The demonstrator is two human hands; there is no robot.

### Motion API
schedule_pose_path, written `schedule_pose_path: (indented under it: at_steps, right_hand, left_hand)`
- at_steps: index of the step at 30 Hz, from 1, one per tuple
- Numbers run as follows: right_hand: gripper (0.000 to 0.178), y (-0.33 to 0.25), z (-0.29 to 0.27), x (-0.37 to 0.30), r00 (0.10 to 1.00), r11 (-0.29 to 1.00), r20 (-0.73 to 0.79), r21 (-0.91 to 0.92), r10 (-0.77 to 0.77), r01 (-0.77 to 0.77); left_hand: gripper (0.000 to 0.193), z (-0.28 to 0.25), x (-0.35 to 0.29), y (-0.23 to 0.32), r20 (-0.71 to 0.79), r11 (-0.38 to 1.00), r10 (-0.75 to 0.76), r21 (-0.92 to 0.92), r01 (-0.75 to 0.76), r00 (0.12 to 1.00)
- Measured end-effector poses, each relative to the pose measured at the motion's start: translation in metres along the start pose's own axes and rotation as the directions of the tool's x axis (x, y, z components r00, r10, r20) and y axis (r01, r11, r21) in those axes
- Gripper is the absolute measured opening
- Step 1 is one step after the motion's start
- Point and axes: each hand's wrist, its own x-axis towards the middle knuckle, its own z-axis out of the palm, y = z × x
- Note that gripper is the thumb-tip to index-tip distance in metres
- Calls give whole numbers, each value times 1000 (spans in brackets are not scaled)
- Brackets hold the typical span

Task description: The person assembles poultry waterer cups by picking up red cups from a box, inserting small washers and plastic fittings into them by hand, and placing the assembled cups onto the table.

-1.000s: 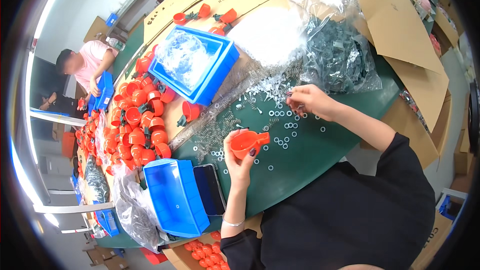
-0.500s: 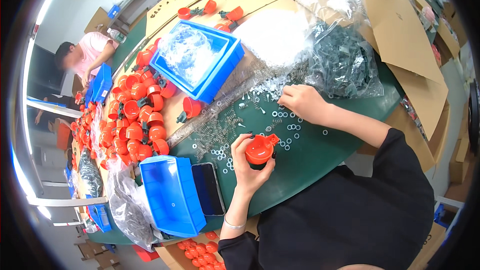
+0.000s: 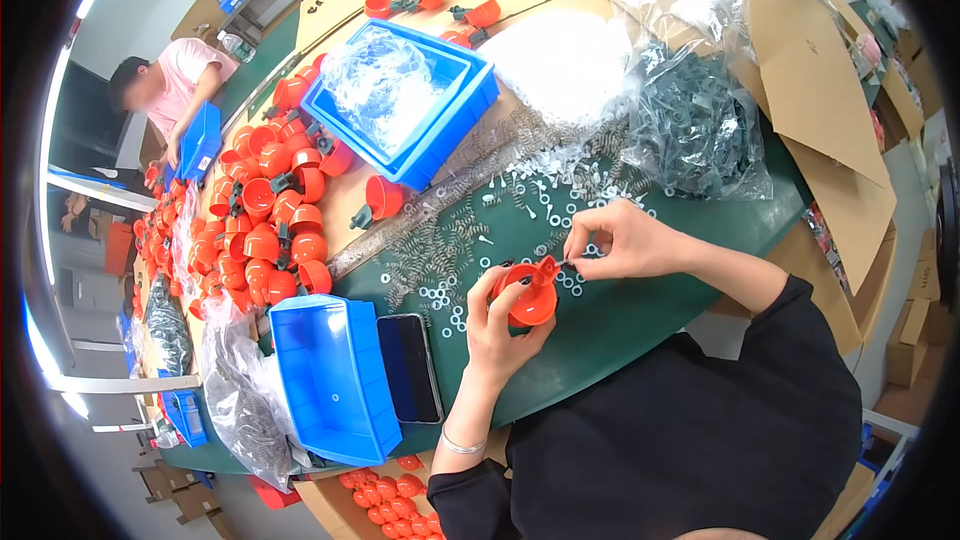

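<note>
Head: left fingers (image 3: 503, 307) clamp my cup (image 3: 536, 304), lacking the fitting (image 3: 362, 217) some piled cups (image 3: 309, 246) have; right fingers (image 3: 594, 267) pinched together, perhaps on something.

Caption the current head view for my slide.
Left hand holding a red cup, right hand close beside it, over a green table.

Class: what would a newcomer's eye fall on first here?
Probably the heap of glossy red plastic cups, left of centre. Next, the round red plastic cup in the left hand near the middle, the right hand beside it. Then the clear plastic bag of dark green parts, upper right.
</note>
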Motion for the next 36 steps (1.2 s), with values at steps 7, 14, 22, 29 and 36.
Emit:
schedule_pose_path:
  at_steps: [7, 14, 22, 29, 36]
  right_hand:
    - [12, 13, 6, 3, 998, 992, 53, 124, 26, -32]
    - [16, 32, 11, 6, 998, 924, 58, 382, 5, -27]
    - [15, 37, 17, 7, 999, 918, 54, 396, -7, -15]
    - [15, 39, 17, 7, 998, 919, 69, 393, 2, -29]
    - [13, 38, 19, 6, 999, 932, 53, 361, -11, -9]
  left_hand:
    - [69, -2, 1, 2, -25, 999, 45, 0, -45, 999]
    - [71, 0, -1, 2, -26, 999, 41, -5, -42, 999]
    - [71, 1, 0, 2, -43, 998, 53, -22, -54, 998]
    - [70, 1, 0, 2, -45, 998, 48, -28, -49, 998]
    - [71, 0, 1, 1, -68, 998, 12, -61, -16, 998]
